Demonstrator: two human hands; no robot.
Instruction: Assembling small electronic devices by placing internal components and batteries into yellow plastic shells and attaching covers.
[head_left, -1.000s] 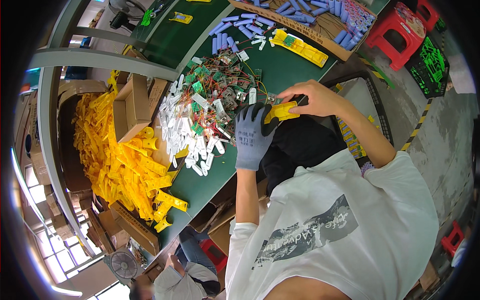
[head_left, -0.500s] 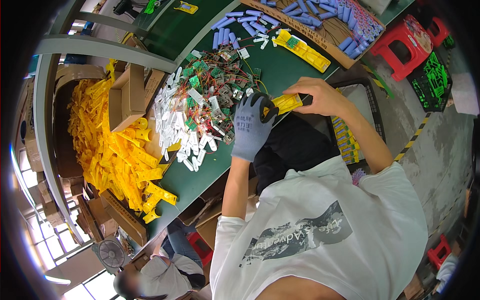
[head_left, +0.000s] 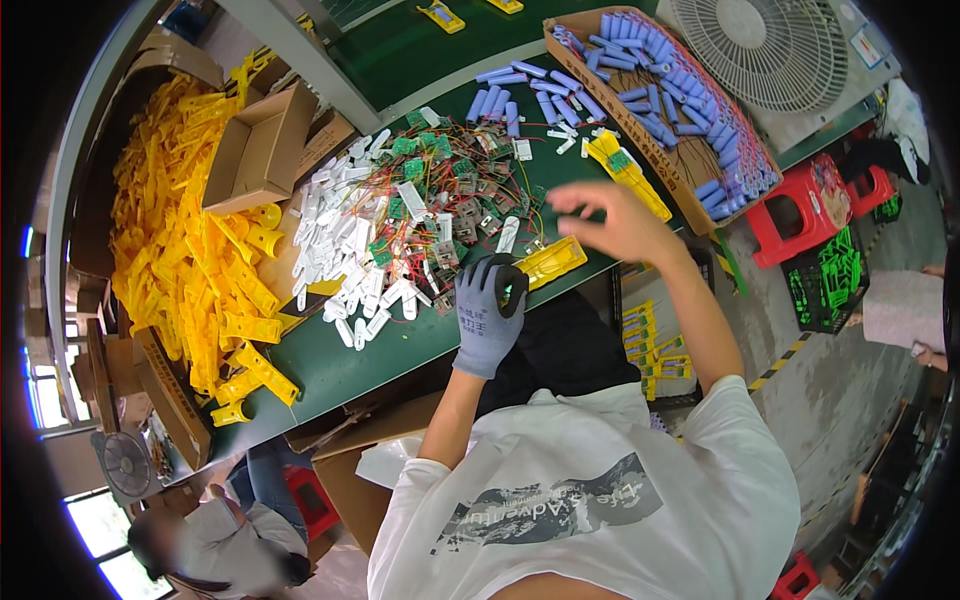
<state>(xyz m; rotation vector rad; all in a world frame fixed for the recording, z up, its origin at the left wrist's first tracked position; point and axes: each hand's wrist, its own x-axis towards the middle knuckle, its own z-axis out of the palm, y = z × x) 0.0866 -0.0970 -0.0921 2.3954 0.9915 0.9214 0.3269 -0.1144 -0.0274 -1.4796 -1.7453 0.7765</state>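
My left hand (head_left: 488,312), in a grey-blue glove with dark fingertips, is closed around one end of a yellow plastic casing (head_left: 556,262) at the table's near edge. The casing's hollow side faces up. My bare right hand (head_left: 632,228) hovers just beyond the casing's other end, with fingers apart and nothing visible in them. Beyond my hands lies a heap of green circuit boards (head_left: 436,150) with red and yellow wires. White plastic pieces (head_left: 350,232) are piled to its left. Another yellow casing (head_left: 630,172) with a small green board inside lies past my right hand.
Yellow casings (head_left: 190,230) form a large heap at left, beside an open cardboard box (head_left: 262,150). Blue cylindrical cells (head_left: 548,90) lie at the back, near a carton (head_left: 668,165) of more. A black crate (head_left: 703,290) holds filled casings. A person (head_left: 235,530) sits at lower left.
My right hand has let go of the yellow casing and moved away from it, fingers spreading. My left hand still holds the casing. The whole view has shifted, bringing a large fan into sight.
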